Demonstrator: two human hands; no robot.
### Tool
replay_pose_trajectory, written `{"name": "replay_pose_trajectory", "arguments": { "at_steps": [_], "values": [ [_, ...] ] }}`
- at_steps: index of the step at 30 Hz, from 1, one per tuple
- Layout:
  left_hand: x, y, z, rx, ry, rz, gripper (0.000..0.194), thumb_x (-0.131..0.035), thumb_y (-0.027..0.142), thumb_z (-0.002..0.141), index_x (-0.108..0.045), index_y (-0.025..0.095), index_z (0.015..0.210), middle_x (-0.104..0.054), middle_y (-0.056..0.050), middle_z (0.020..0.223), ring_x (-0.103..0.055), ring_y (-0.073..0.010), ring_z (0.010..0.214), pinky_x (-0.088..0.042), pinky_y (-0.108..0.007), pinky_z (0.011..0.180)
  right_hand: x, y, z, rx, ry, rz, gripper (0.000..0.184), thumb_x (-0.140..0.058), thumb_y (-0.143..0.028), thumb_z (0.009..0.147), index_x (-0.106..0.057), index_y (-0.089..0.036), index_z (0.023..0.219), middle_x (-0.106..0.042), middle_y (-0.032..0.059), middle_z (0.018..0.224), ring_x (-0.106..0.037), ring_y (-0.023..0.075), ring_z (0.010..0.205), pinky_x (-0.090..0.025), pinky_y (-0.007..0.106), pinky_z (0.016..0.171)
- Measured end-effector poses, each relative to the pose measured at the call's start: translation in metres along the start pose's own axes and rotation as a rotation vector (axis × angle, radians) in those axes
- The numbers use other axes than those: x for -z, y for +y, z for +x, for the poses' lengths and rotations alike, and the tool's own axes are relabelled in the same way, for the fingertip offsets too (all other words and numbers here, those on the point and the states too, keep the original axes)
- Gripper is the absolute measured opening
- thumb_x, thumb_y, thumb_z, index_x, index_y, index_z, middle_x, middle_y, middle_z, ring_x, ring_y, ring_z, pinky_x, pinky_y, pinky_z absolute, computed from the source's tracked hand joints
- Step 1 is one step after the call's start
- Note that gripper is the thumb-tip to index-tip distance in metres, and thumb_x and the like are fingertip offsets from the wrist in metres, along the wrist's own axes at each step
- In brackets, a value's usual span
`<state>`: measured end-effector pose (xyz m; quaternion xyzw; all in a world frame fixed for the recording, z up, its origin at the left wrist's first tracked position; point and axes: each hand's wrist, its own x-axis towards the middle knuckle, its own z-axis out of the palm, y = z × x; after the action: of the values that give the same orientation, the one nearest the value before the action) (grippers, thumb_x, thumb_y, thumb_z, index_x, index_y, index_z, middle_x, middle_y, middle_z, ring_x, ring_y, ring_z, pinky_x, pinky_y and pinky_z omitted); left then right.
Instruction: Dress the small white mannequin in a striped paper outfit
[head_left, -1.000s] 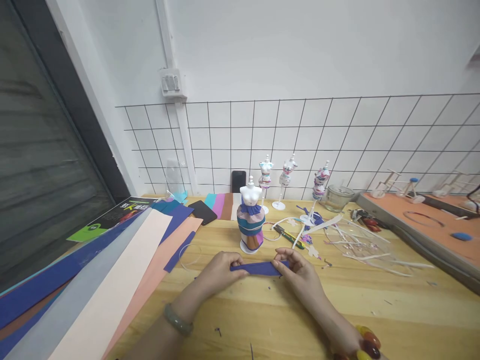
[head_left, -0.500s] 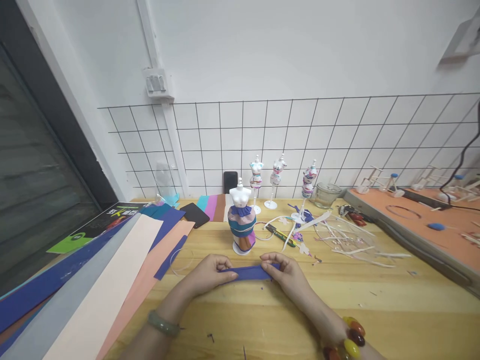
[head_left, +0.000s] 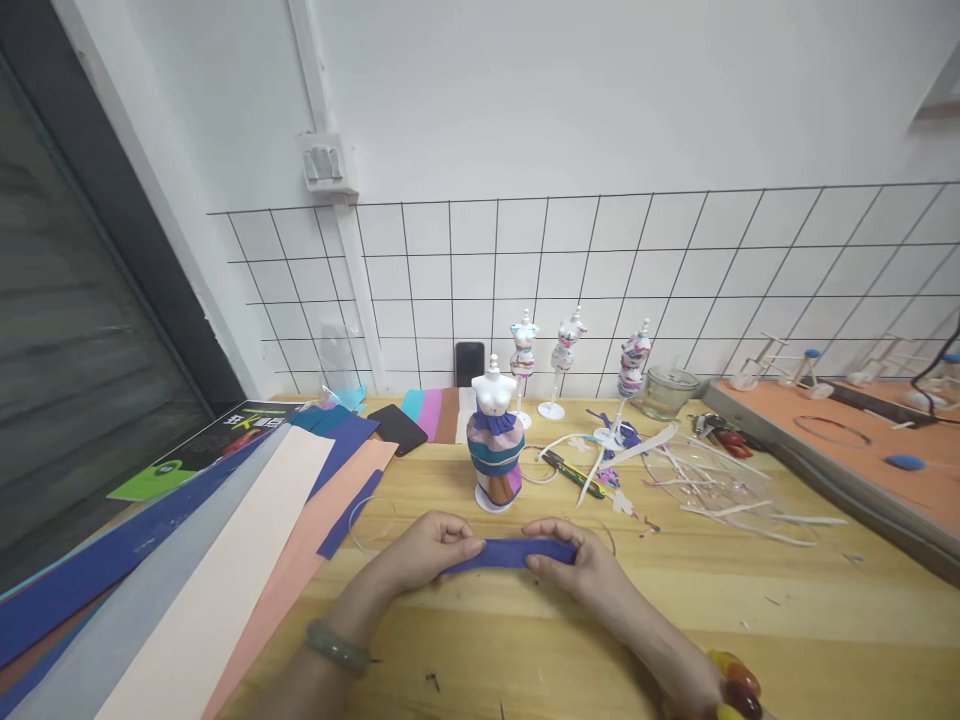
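A dark blue strip (head_left: 506, 553) of paper or cloth stretches between my two hands, low over the wooden table. My left hand (head_left: 427, 553) pinches its left part between thumb and fingers. At the other end, my right hand (head_left: 574, 565) has the strip between its thumb and curled fingers, a little looser. Just beyond the strip stands a small white dress-form mannequin (head_left: 493, 395), upright on its round base. A blue ruffle circles its chest, above a skirt (head_left: 496, 445) of grey-pink, teal, brown and purple pieces.
Long coloured sheets (head_left: 217, 560) cover the left side. Behind stand several smaller mannequins (head_left: 568, 345), a phone (head_left: 470, 362) against the wall and a glass bowl (head_left: 667, 390). A green utility knife (head_left: 574, 474) lies among white scraps (head_left: 720, 480). An orange-topped board (head_left: 862, 430) sits at right.
The view swung right and partly back. My right hand's fingers have shifted on the strip and spread somewhat; the left keeps its pinch. The mannequin stands in place.
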<state>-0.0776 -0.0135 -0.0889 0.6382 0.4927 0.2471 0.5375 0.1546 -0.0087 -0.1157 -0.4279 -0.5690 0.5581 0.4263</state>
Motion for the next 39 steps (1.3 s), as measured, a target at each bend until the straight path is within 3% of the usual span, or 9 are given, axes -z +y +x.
{"name": "replay_pose_trajectory", "arguments": {
  "at_steps": [3, 11, 15, 20, 24, 29, 34, 39],
  "values": [
    [0.0, 0.0, 0.0, 0.009, -0.016, -0.004, 0.048, -0.057, 0.063, 0.073, -0.058, 0.015, 0.068, -0.042, 0.008, 0.05, -0.036, -0.006, 0.041, -0.027, -0.019, 0.04, 0.0, -0.002, 0.0, -0.007, 0.005, 0.013, 0.032, -0.076, -0.044, 0.063, -0.07, -0.017, 0.08, -0.065, 0.0003, 0.056, -0.059, 0.0161, 0.055, -0.046, 0.028, 0.058],
    [0.005, -0.005, 0.001, 0.02, -0.029, -0.032, 0.044, -0.069, 0.058, 0.064, -0.061, 0.015, 0.073, -0.043, 0.009, 0.05, -0.036, -0.0062, 0.045, -0.032, -0.019, 0.043, 0.001, -0.01, -0.001, -0.047, -0.006, -0.012, 0.042, -0.072, -0.057, 0.064, -0.071, -0.016, 0.074, -0.061, -0.0007, 0.051, -0.052, 0.0125, 0.047, -0.042, 0.025, 0.053],
    [0.005, -0.002, 0.0, 0.008, -0.022, -0.017, 0.046, -0.06, 0.061, 0.071, -0.057, 0.016, 0.065, -0.041, 0.008, 0.052, -0.036, -0.0064, 0.045, -0.032, -0.019, 0.042, 0.002, -0.008, -0.002, -0.016, -0.025, -0.057, 0.044, -0.067, -0.06, 0.069, -0.068, -0.016, 0.067, -0.06, 0.0003, 0.05, -0.052, 0.0125, 0.046, -0.042, 0.025, 0.053],
    [0.003, 0.004, -0.004, 0.013, -0.041, 0.024, 0.049, -0.054, 0.062, 0.076, -0.053, 0.016, 0.06, -0.038, 0.008, 0.045, -0.034, -0.0061, 0.039, -0.027, -0.019, 0.038, 0.003, 0.002, -0.002, -0.012, 0.025, -0.044, 0.04, -0.077, -0.047, 0.063, -0.069, -0.017, 0.088, -0.062, -0.0011, 0.053, -0.056, 0.0154, 0.051, -0.044, 0.027, 0.056],
    [0.002, 0.006, -0.005, 0.034, -0.052, 0.041, 0.048, -0.054, 0.063, 0.076, -0.057, 0.016, 0.066, -0.037, 0.009, 0.047, -0.031, -0.0055, 0.038, -0.025, -0.018, 0.036, 0.003, 0.006, -0.002, -0.031, -0.007, -0.031, 0.039, -0.073, -0.05, 0.067, -0.07, -0.017, 0.088, -0.065, 0.0009, 0.056, -0.058, 0.0165, 0.055, -0.045, 0.029, 0.061],
    [0.003, 0.004, -0.005, 0.048, -0.055, 0.05, 0.047, -0.055, 0.062, 0.076, -0.061, 0.015, 0.074, -0.038, 0.008, 0.052, -0.03, -0.0048, 0.039, -0.023, -0.018, 0.035, 0.001, -0.005, 0.0, -0.015, -0.016, -0.044, 0.044, -0.067, -0.059, 0.069, -0.07, -0.017, 0.079, -0.059, -0.0003, 0.047, -0.054, 0.0161, 0.05, -0.043, 0.028, 0.059],
    [0.005, 0.002, -0.004, 0.042, -0.052, 0.052, 0.048, -0.053, 0.062, 0.077, -0.062, 0.015, 0.075, -0.031, 0.009, 0.051, -0.025, -0.005, 0.04, -0.02, -0.018, 0.035, 0.0, -0.01, 0.0, 0.004, -0.049, -0.046, 0.049, -0.058, -0.062, 0.076, -0.062, -0.018, 0.054, -0.059, 0.0017, 0.05, -0.054, 0.0159, 0.053, -0.041, 0.026, 0.059],
    [0.005, 0.001, -0.004, 0.043, -0.063, 0.052, 0.047, -0.053, 0.062, 0.077, -0.063, 0.015, 0.077, -0.031, 0.009, 0.051, -0.025, -0.005, 0.04, -0.02, -0.018, 0.034, 0.002, -0.003, 0.0, -0.003, -0.044, -0.002, 0.051, -0.055, -0.062, 0.078, -0.059, -0.019, 0.051, -0.06, 0.0017, 0.049, -0.055, 0.0165, 0.054, -0.041, 0.027, 0.061]
  ]
}}
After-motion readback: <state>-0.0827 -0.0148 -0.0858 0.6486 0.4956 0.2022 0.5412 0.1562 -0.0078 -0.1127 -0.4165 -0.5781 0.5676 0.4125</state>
